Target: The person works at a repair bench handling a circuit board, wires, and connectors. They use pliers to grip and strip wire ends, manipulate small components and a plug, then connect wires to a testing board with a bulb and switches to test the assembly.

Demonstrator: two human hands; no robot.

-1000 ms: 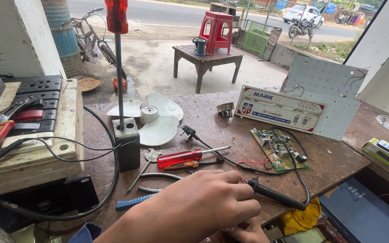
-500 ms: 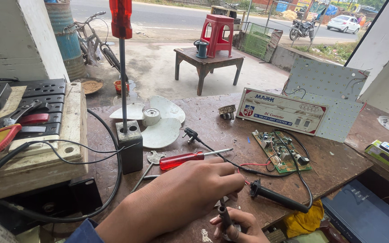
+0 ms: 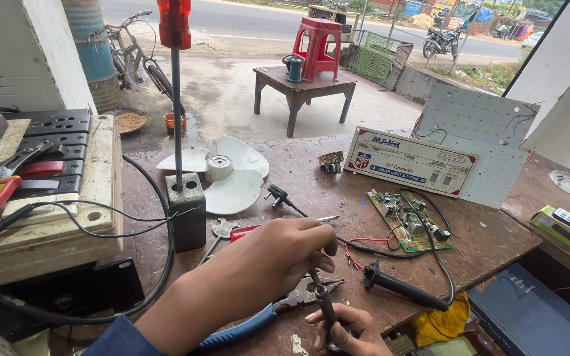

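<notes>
Roadside workshop, open to a street; the worn brown surface (image 3: 483, 237) is crowded with repair clutter. Since a moment ago the left hand (image 3: 278, 254) has drawn back from the middle of the surface toward the body and now meets the right hand (image 3: 348, 329) at the near edge; the two are together, both closed on a thin dark rod-like tool (image 3: 324, 303) that stands nearly upright between them, the left gripping its upper part with fingertips, the right wrapped round its lower end. The work has thus shifted from reaching among the tools to handling this one piece close in.

Just under the left wrist lie blue-handled pliers (image 3: 258, 323), jaws pointing toward the right hand; just beyond the left knuckles a red-handled screwdriver (image 3: 285, 226) lies flat. To the right of both hands rests a black soldering iron (image 3: 404, 290), its cable looping back to a green circuit board (image 3: 407, 217); beyond that stands a white converter box (image 3: 410, 161). Farther ahead of the left hand lies a white fan blade (image 3: 232, 175), beside a dark block (image 3: 186, 211) holding an upright red-handled screwdriver.
</notes>
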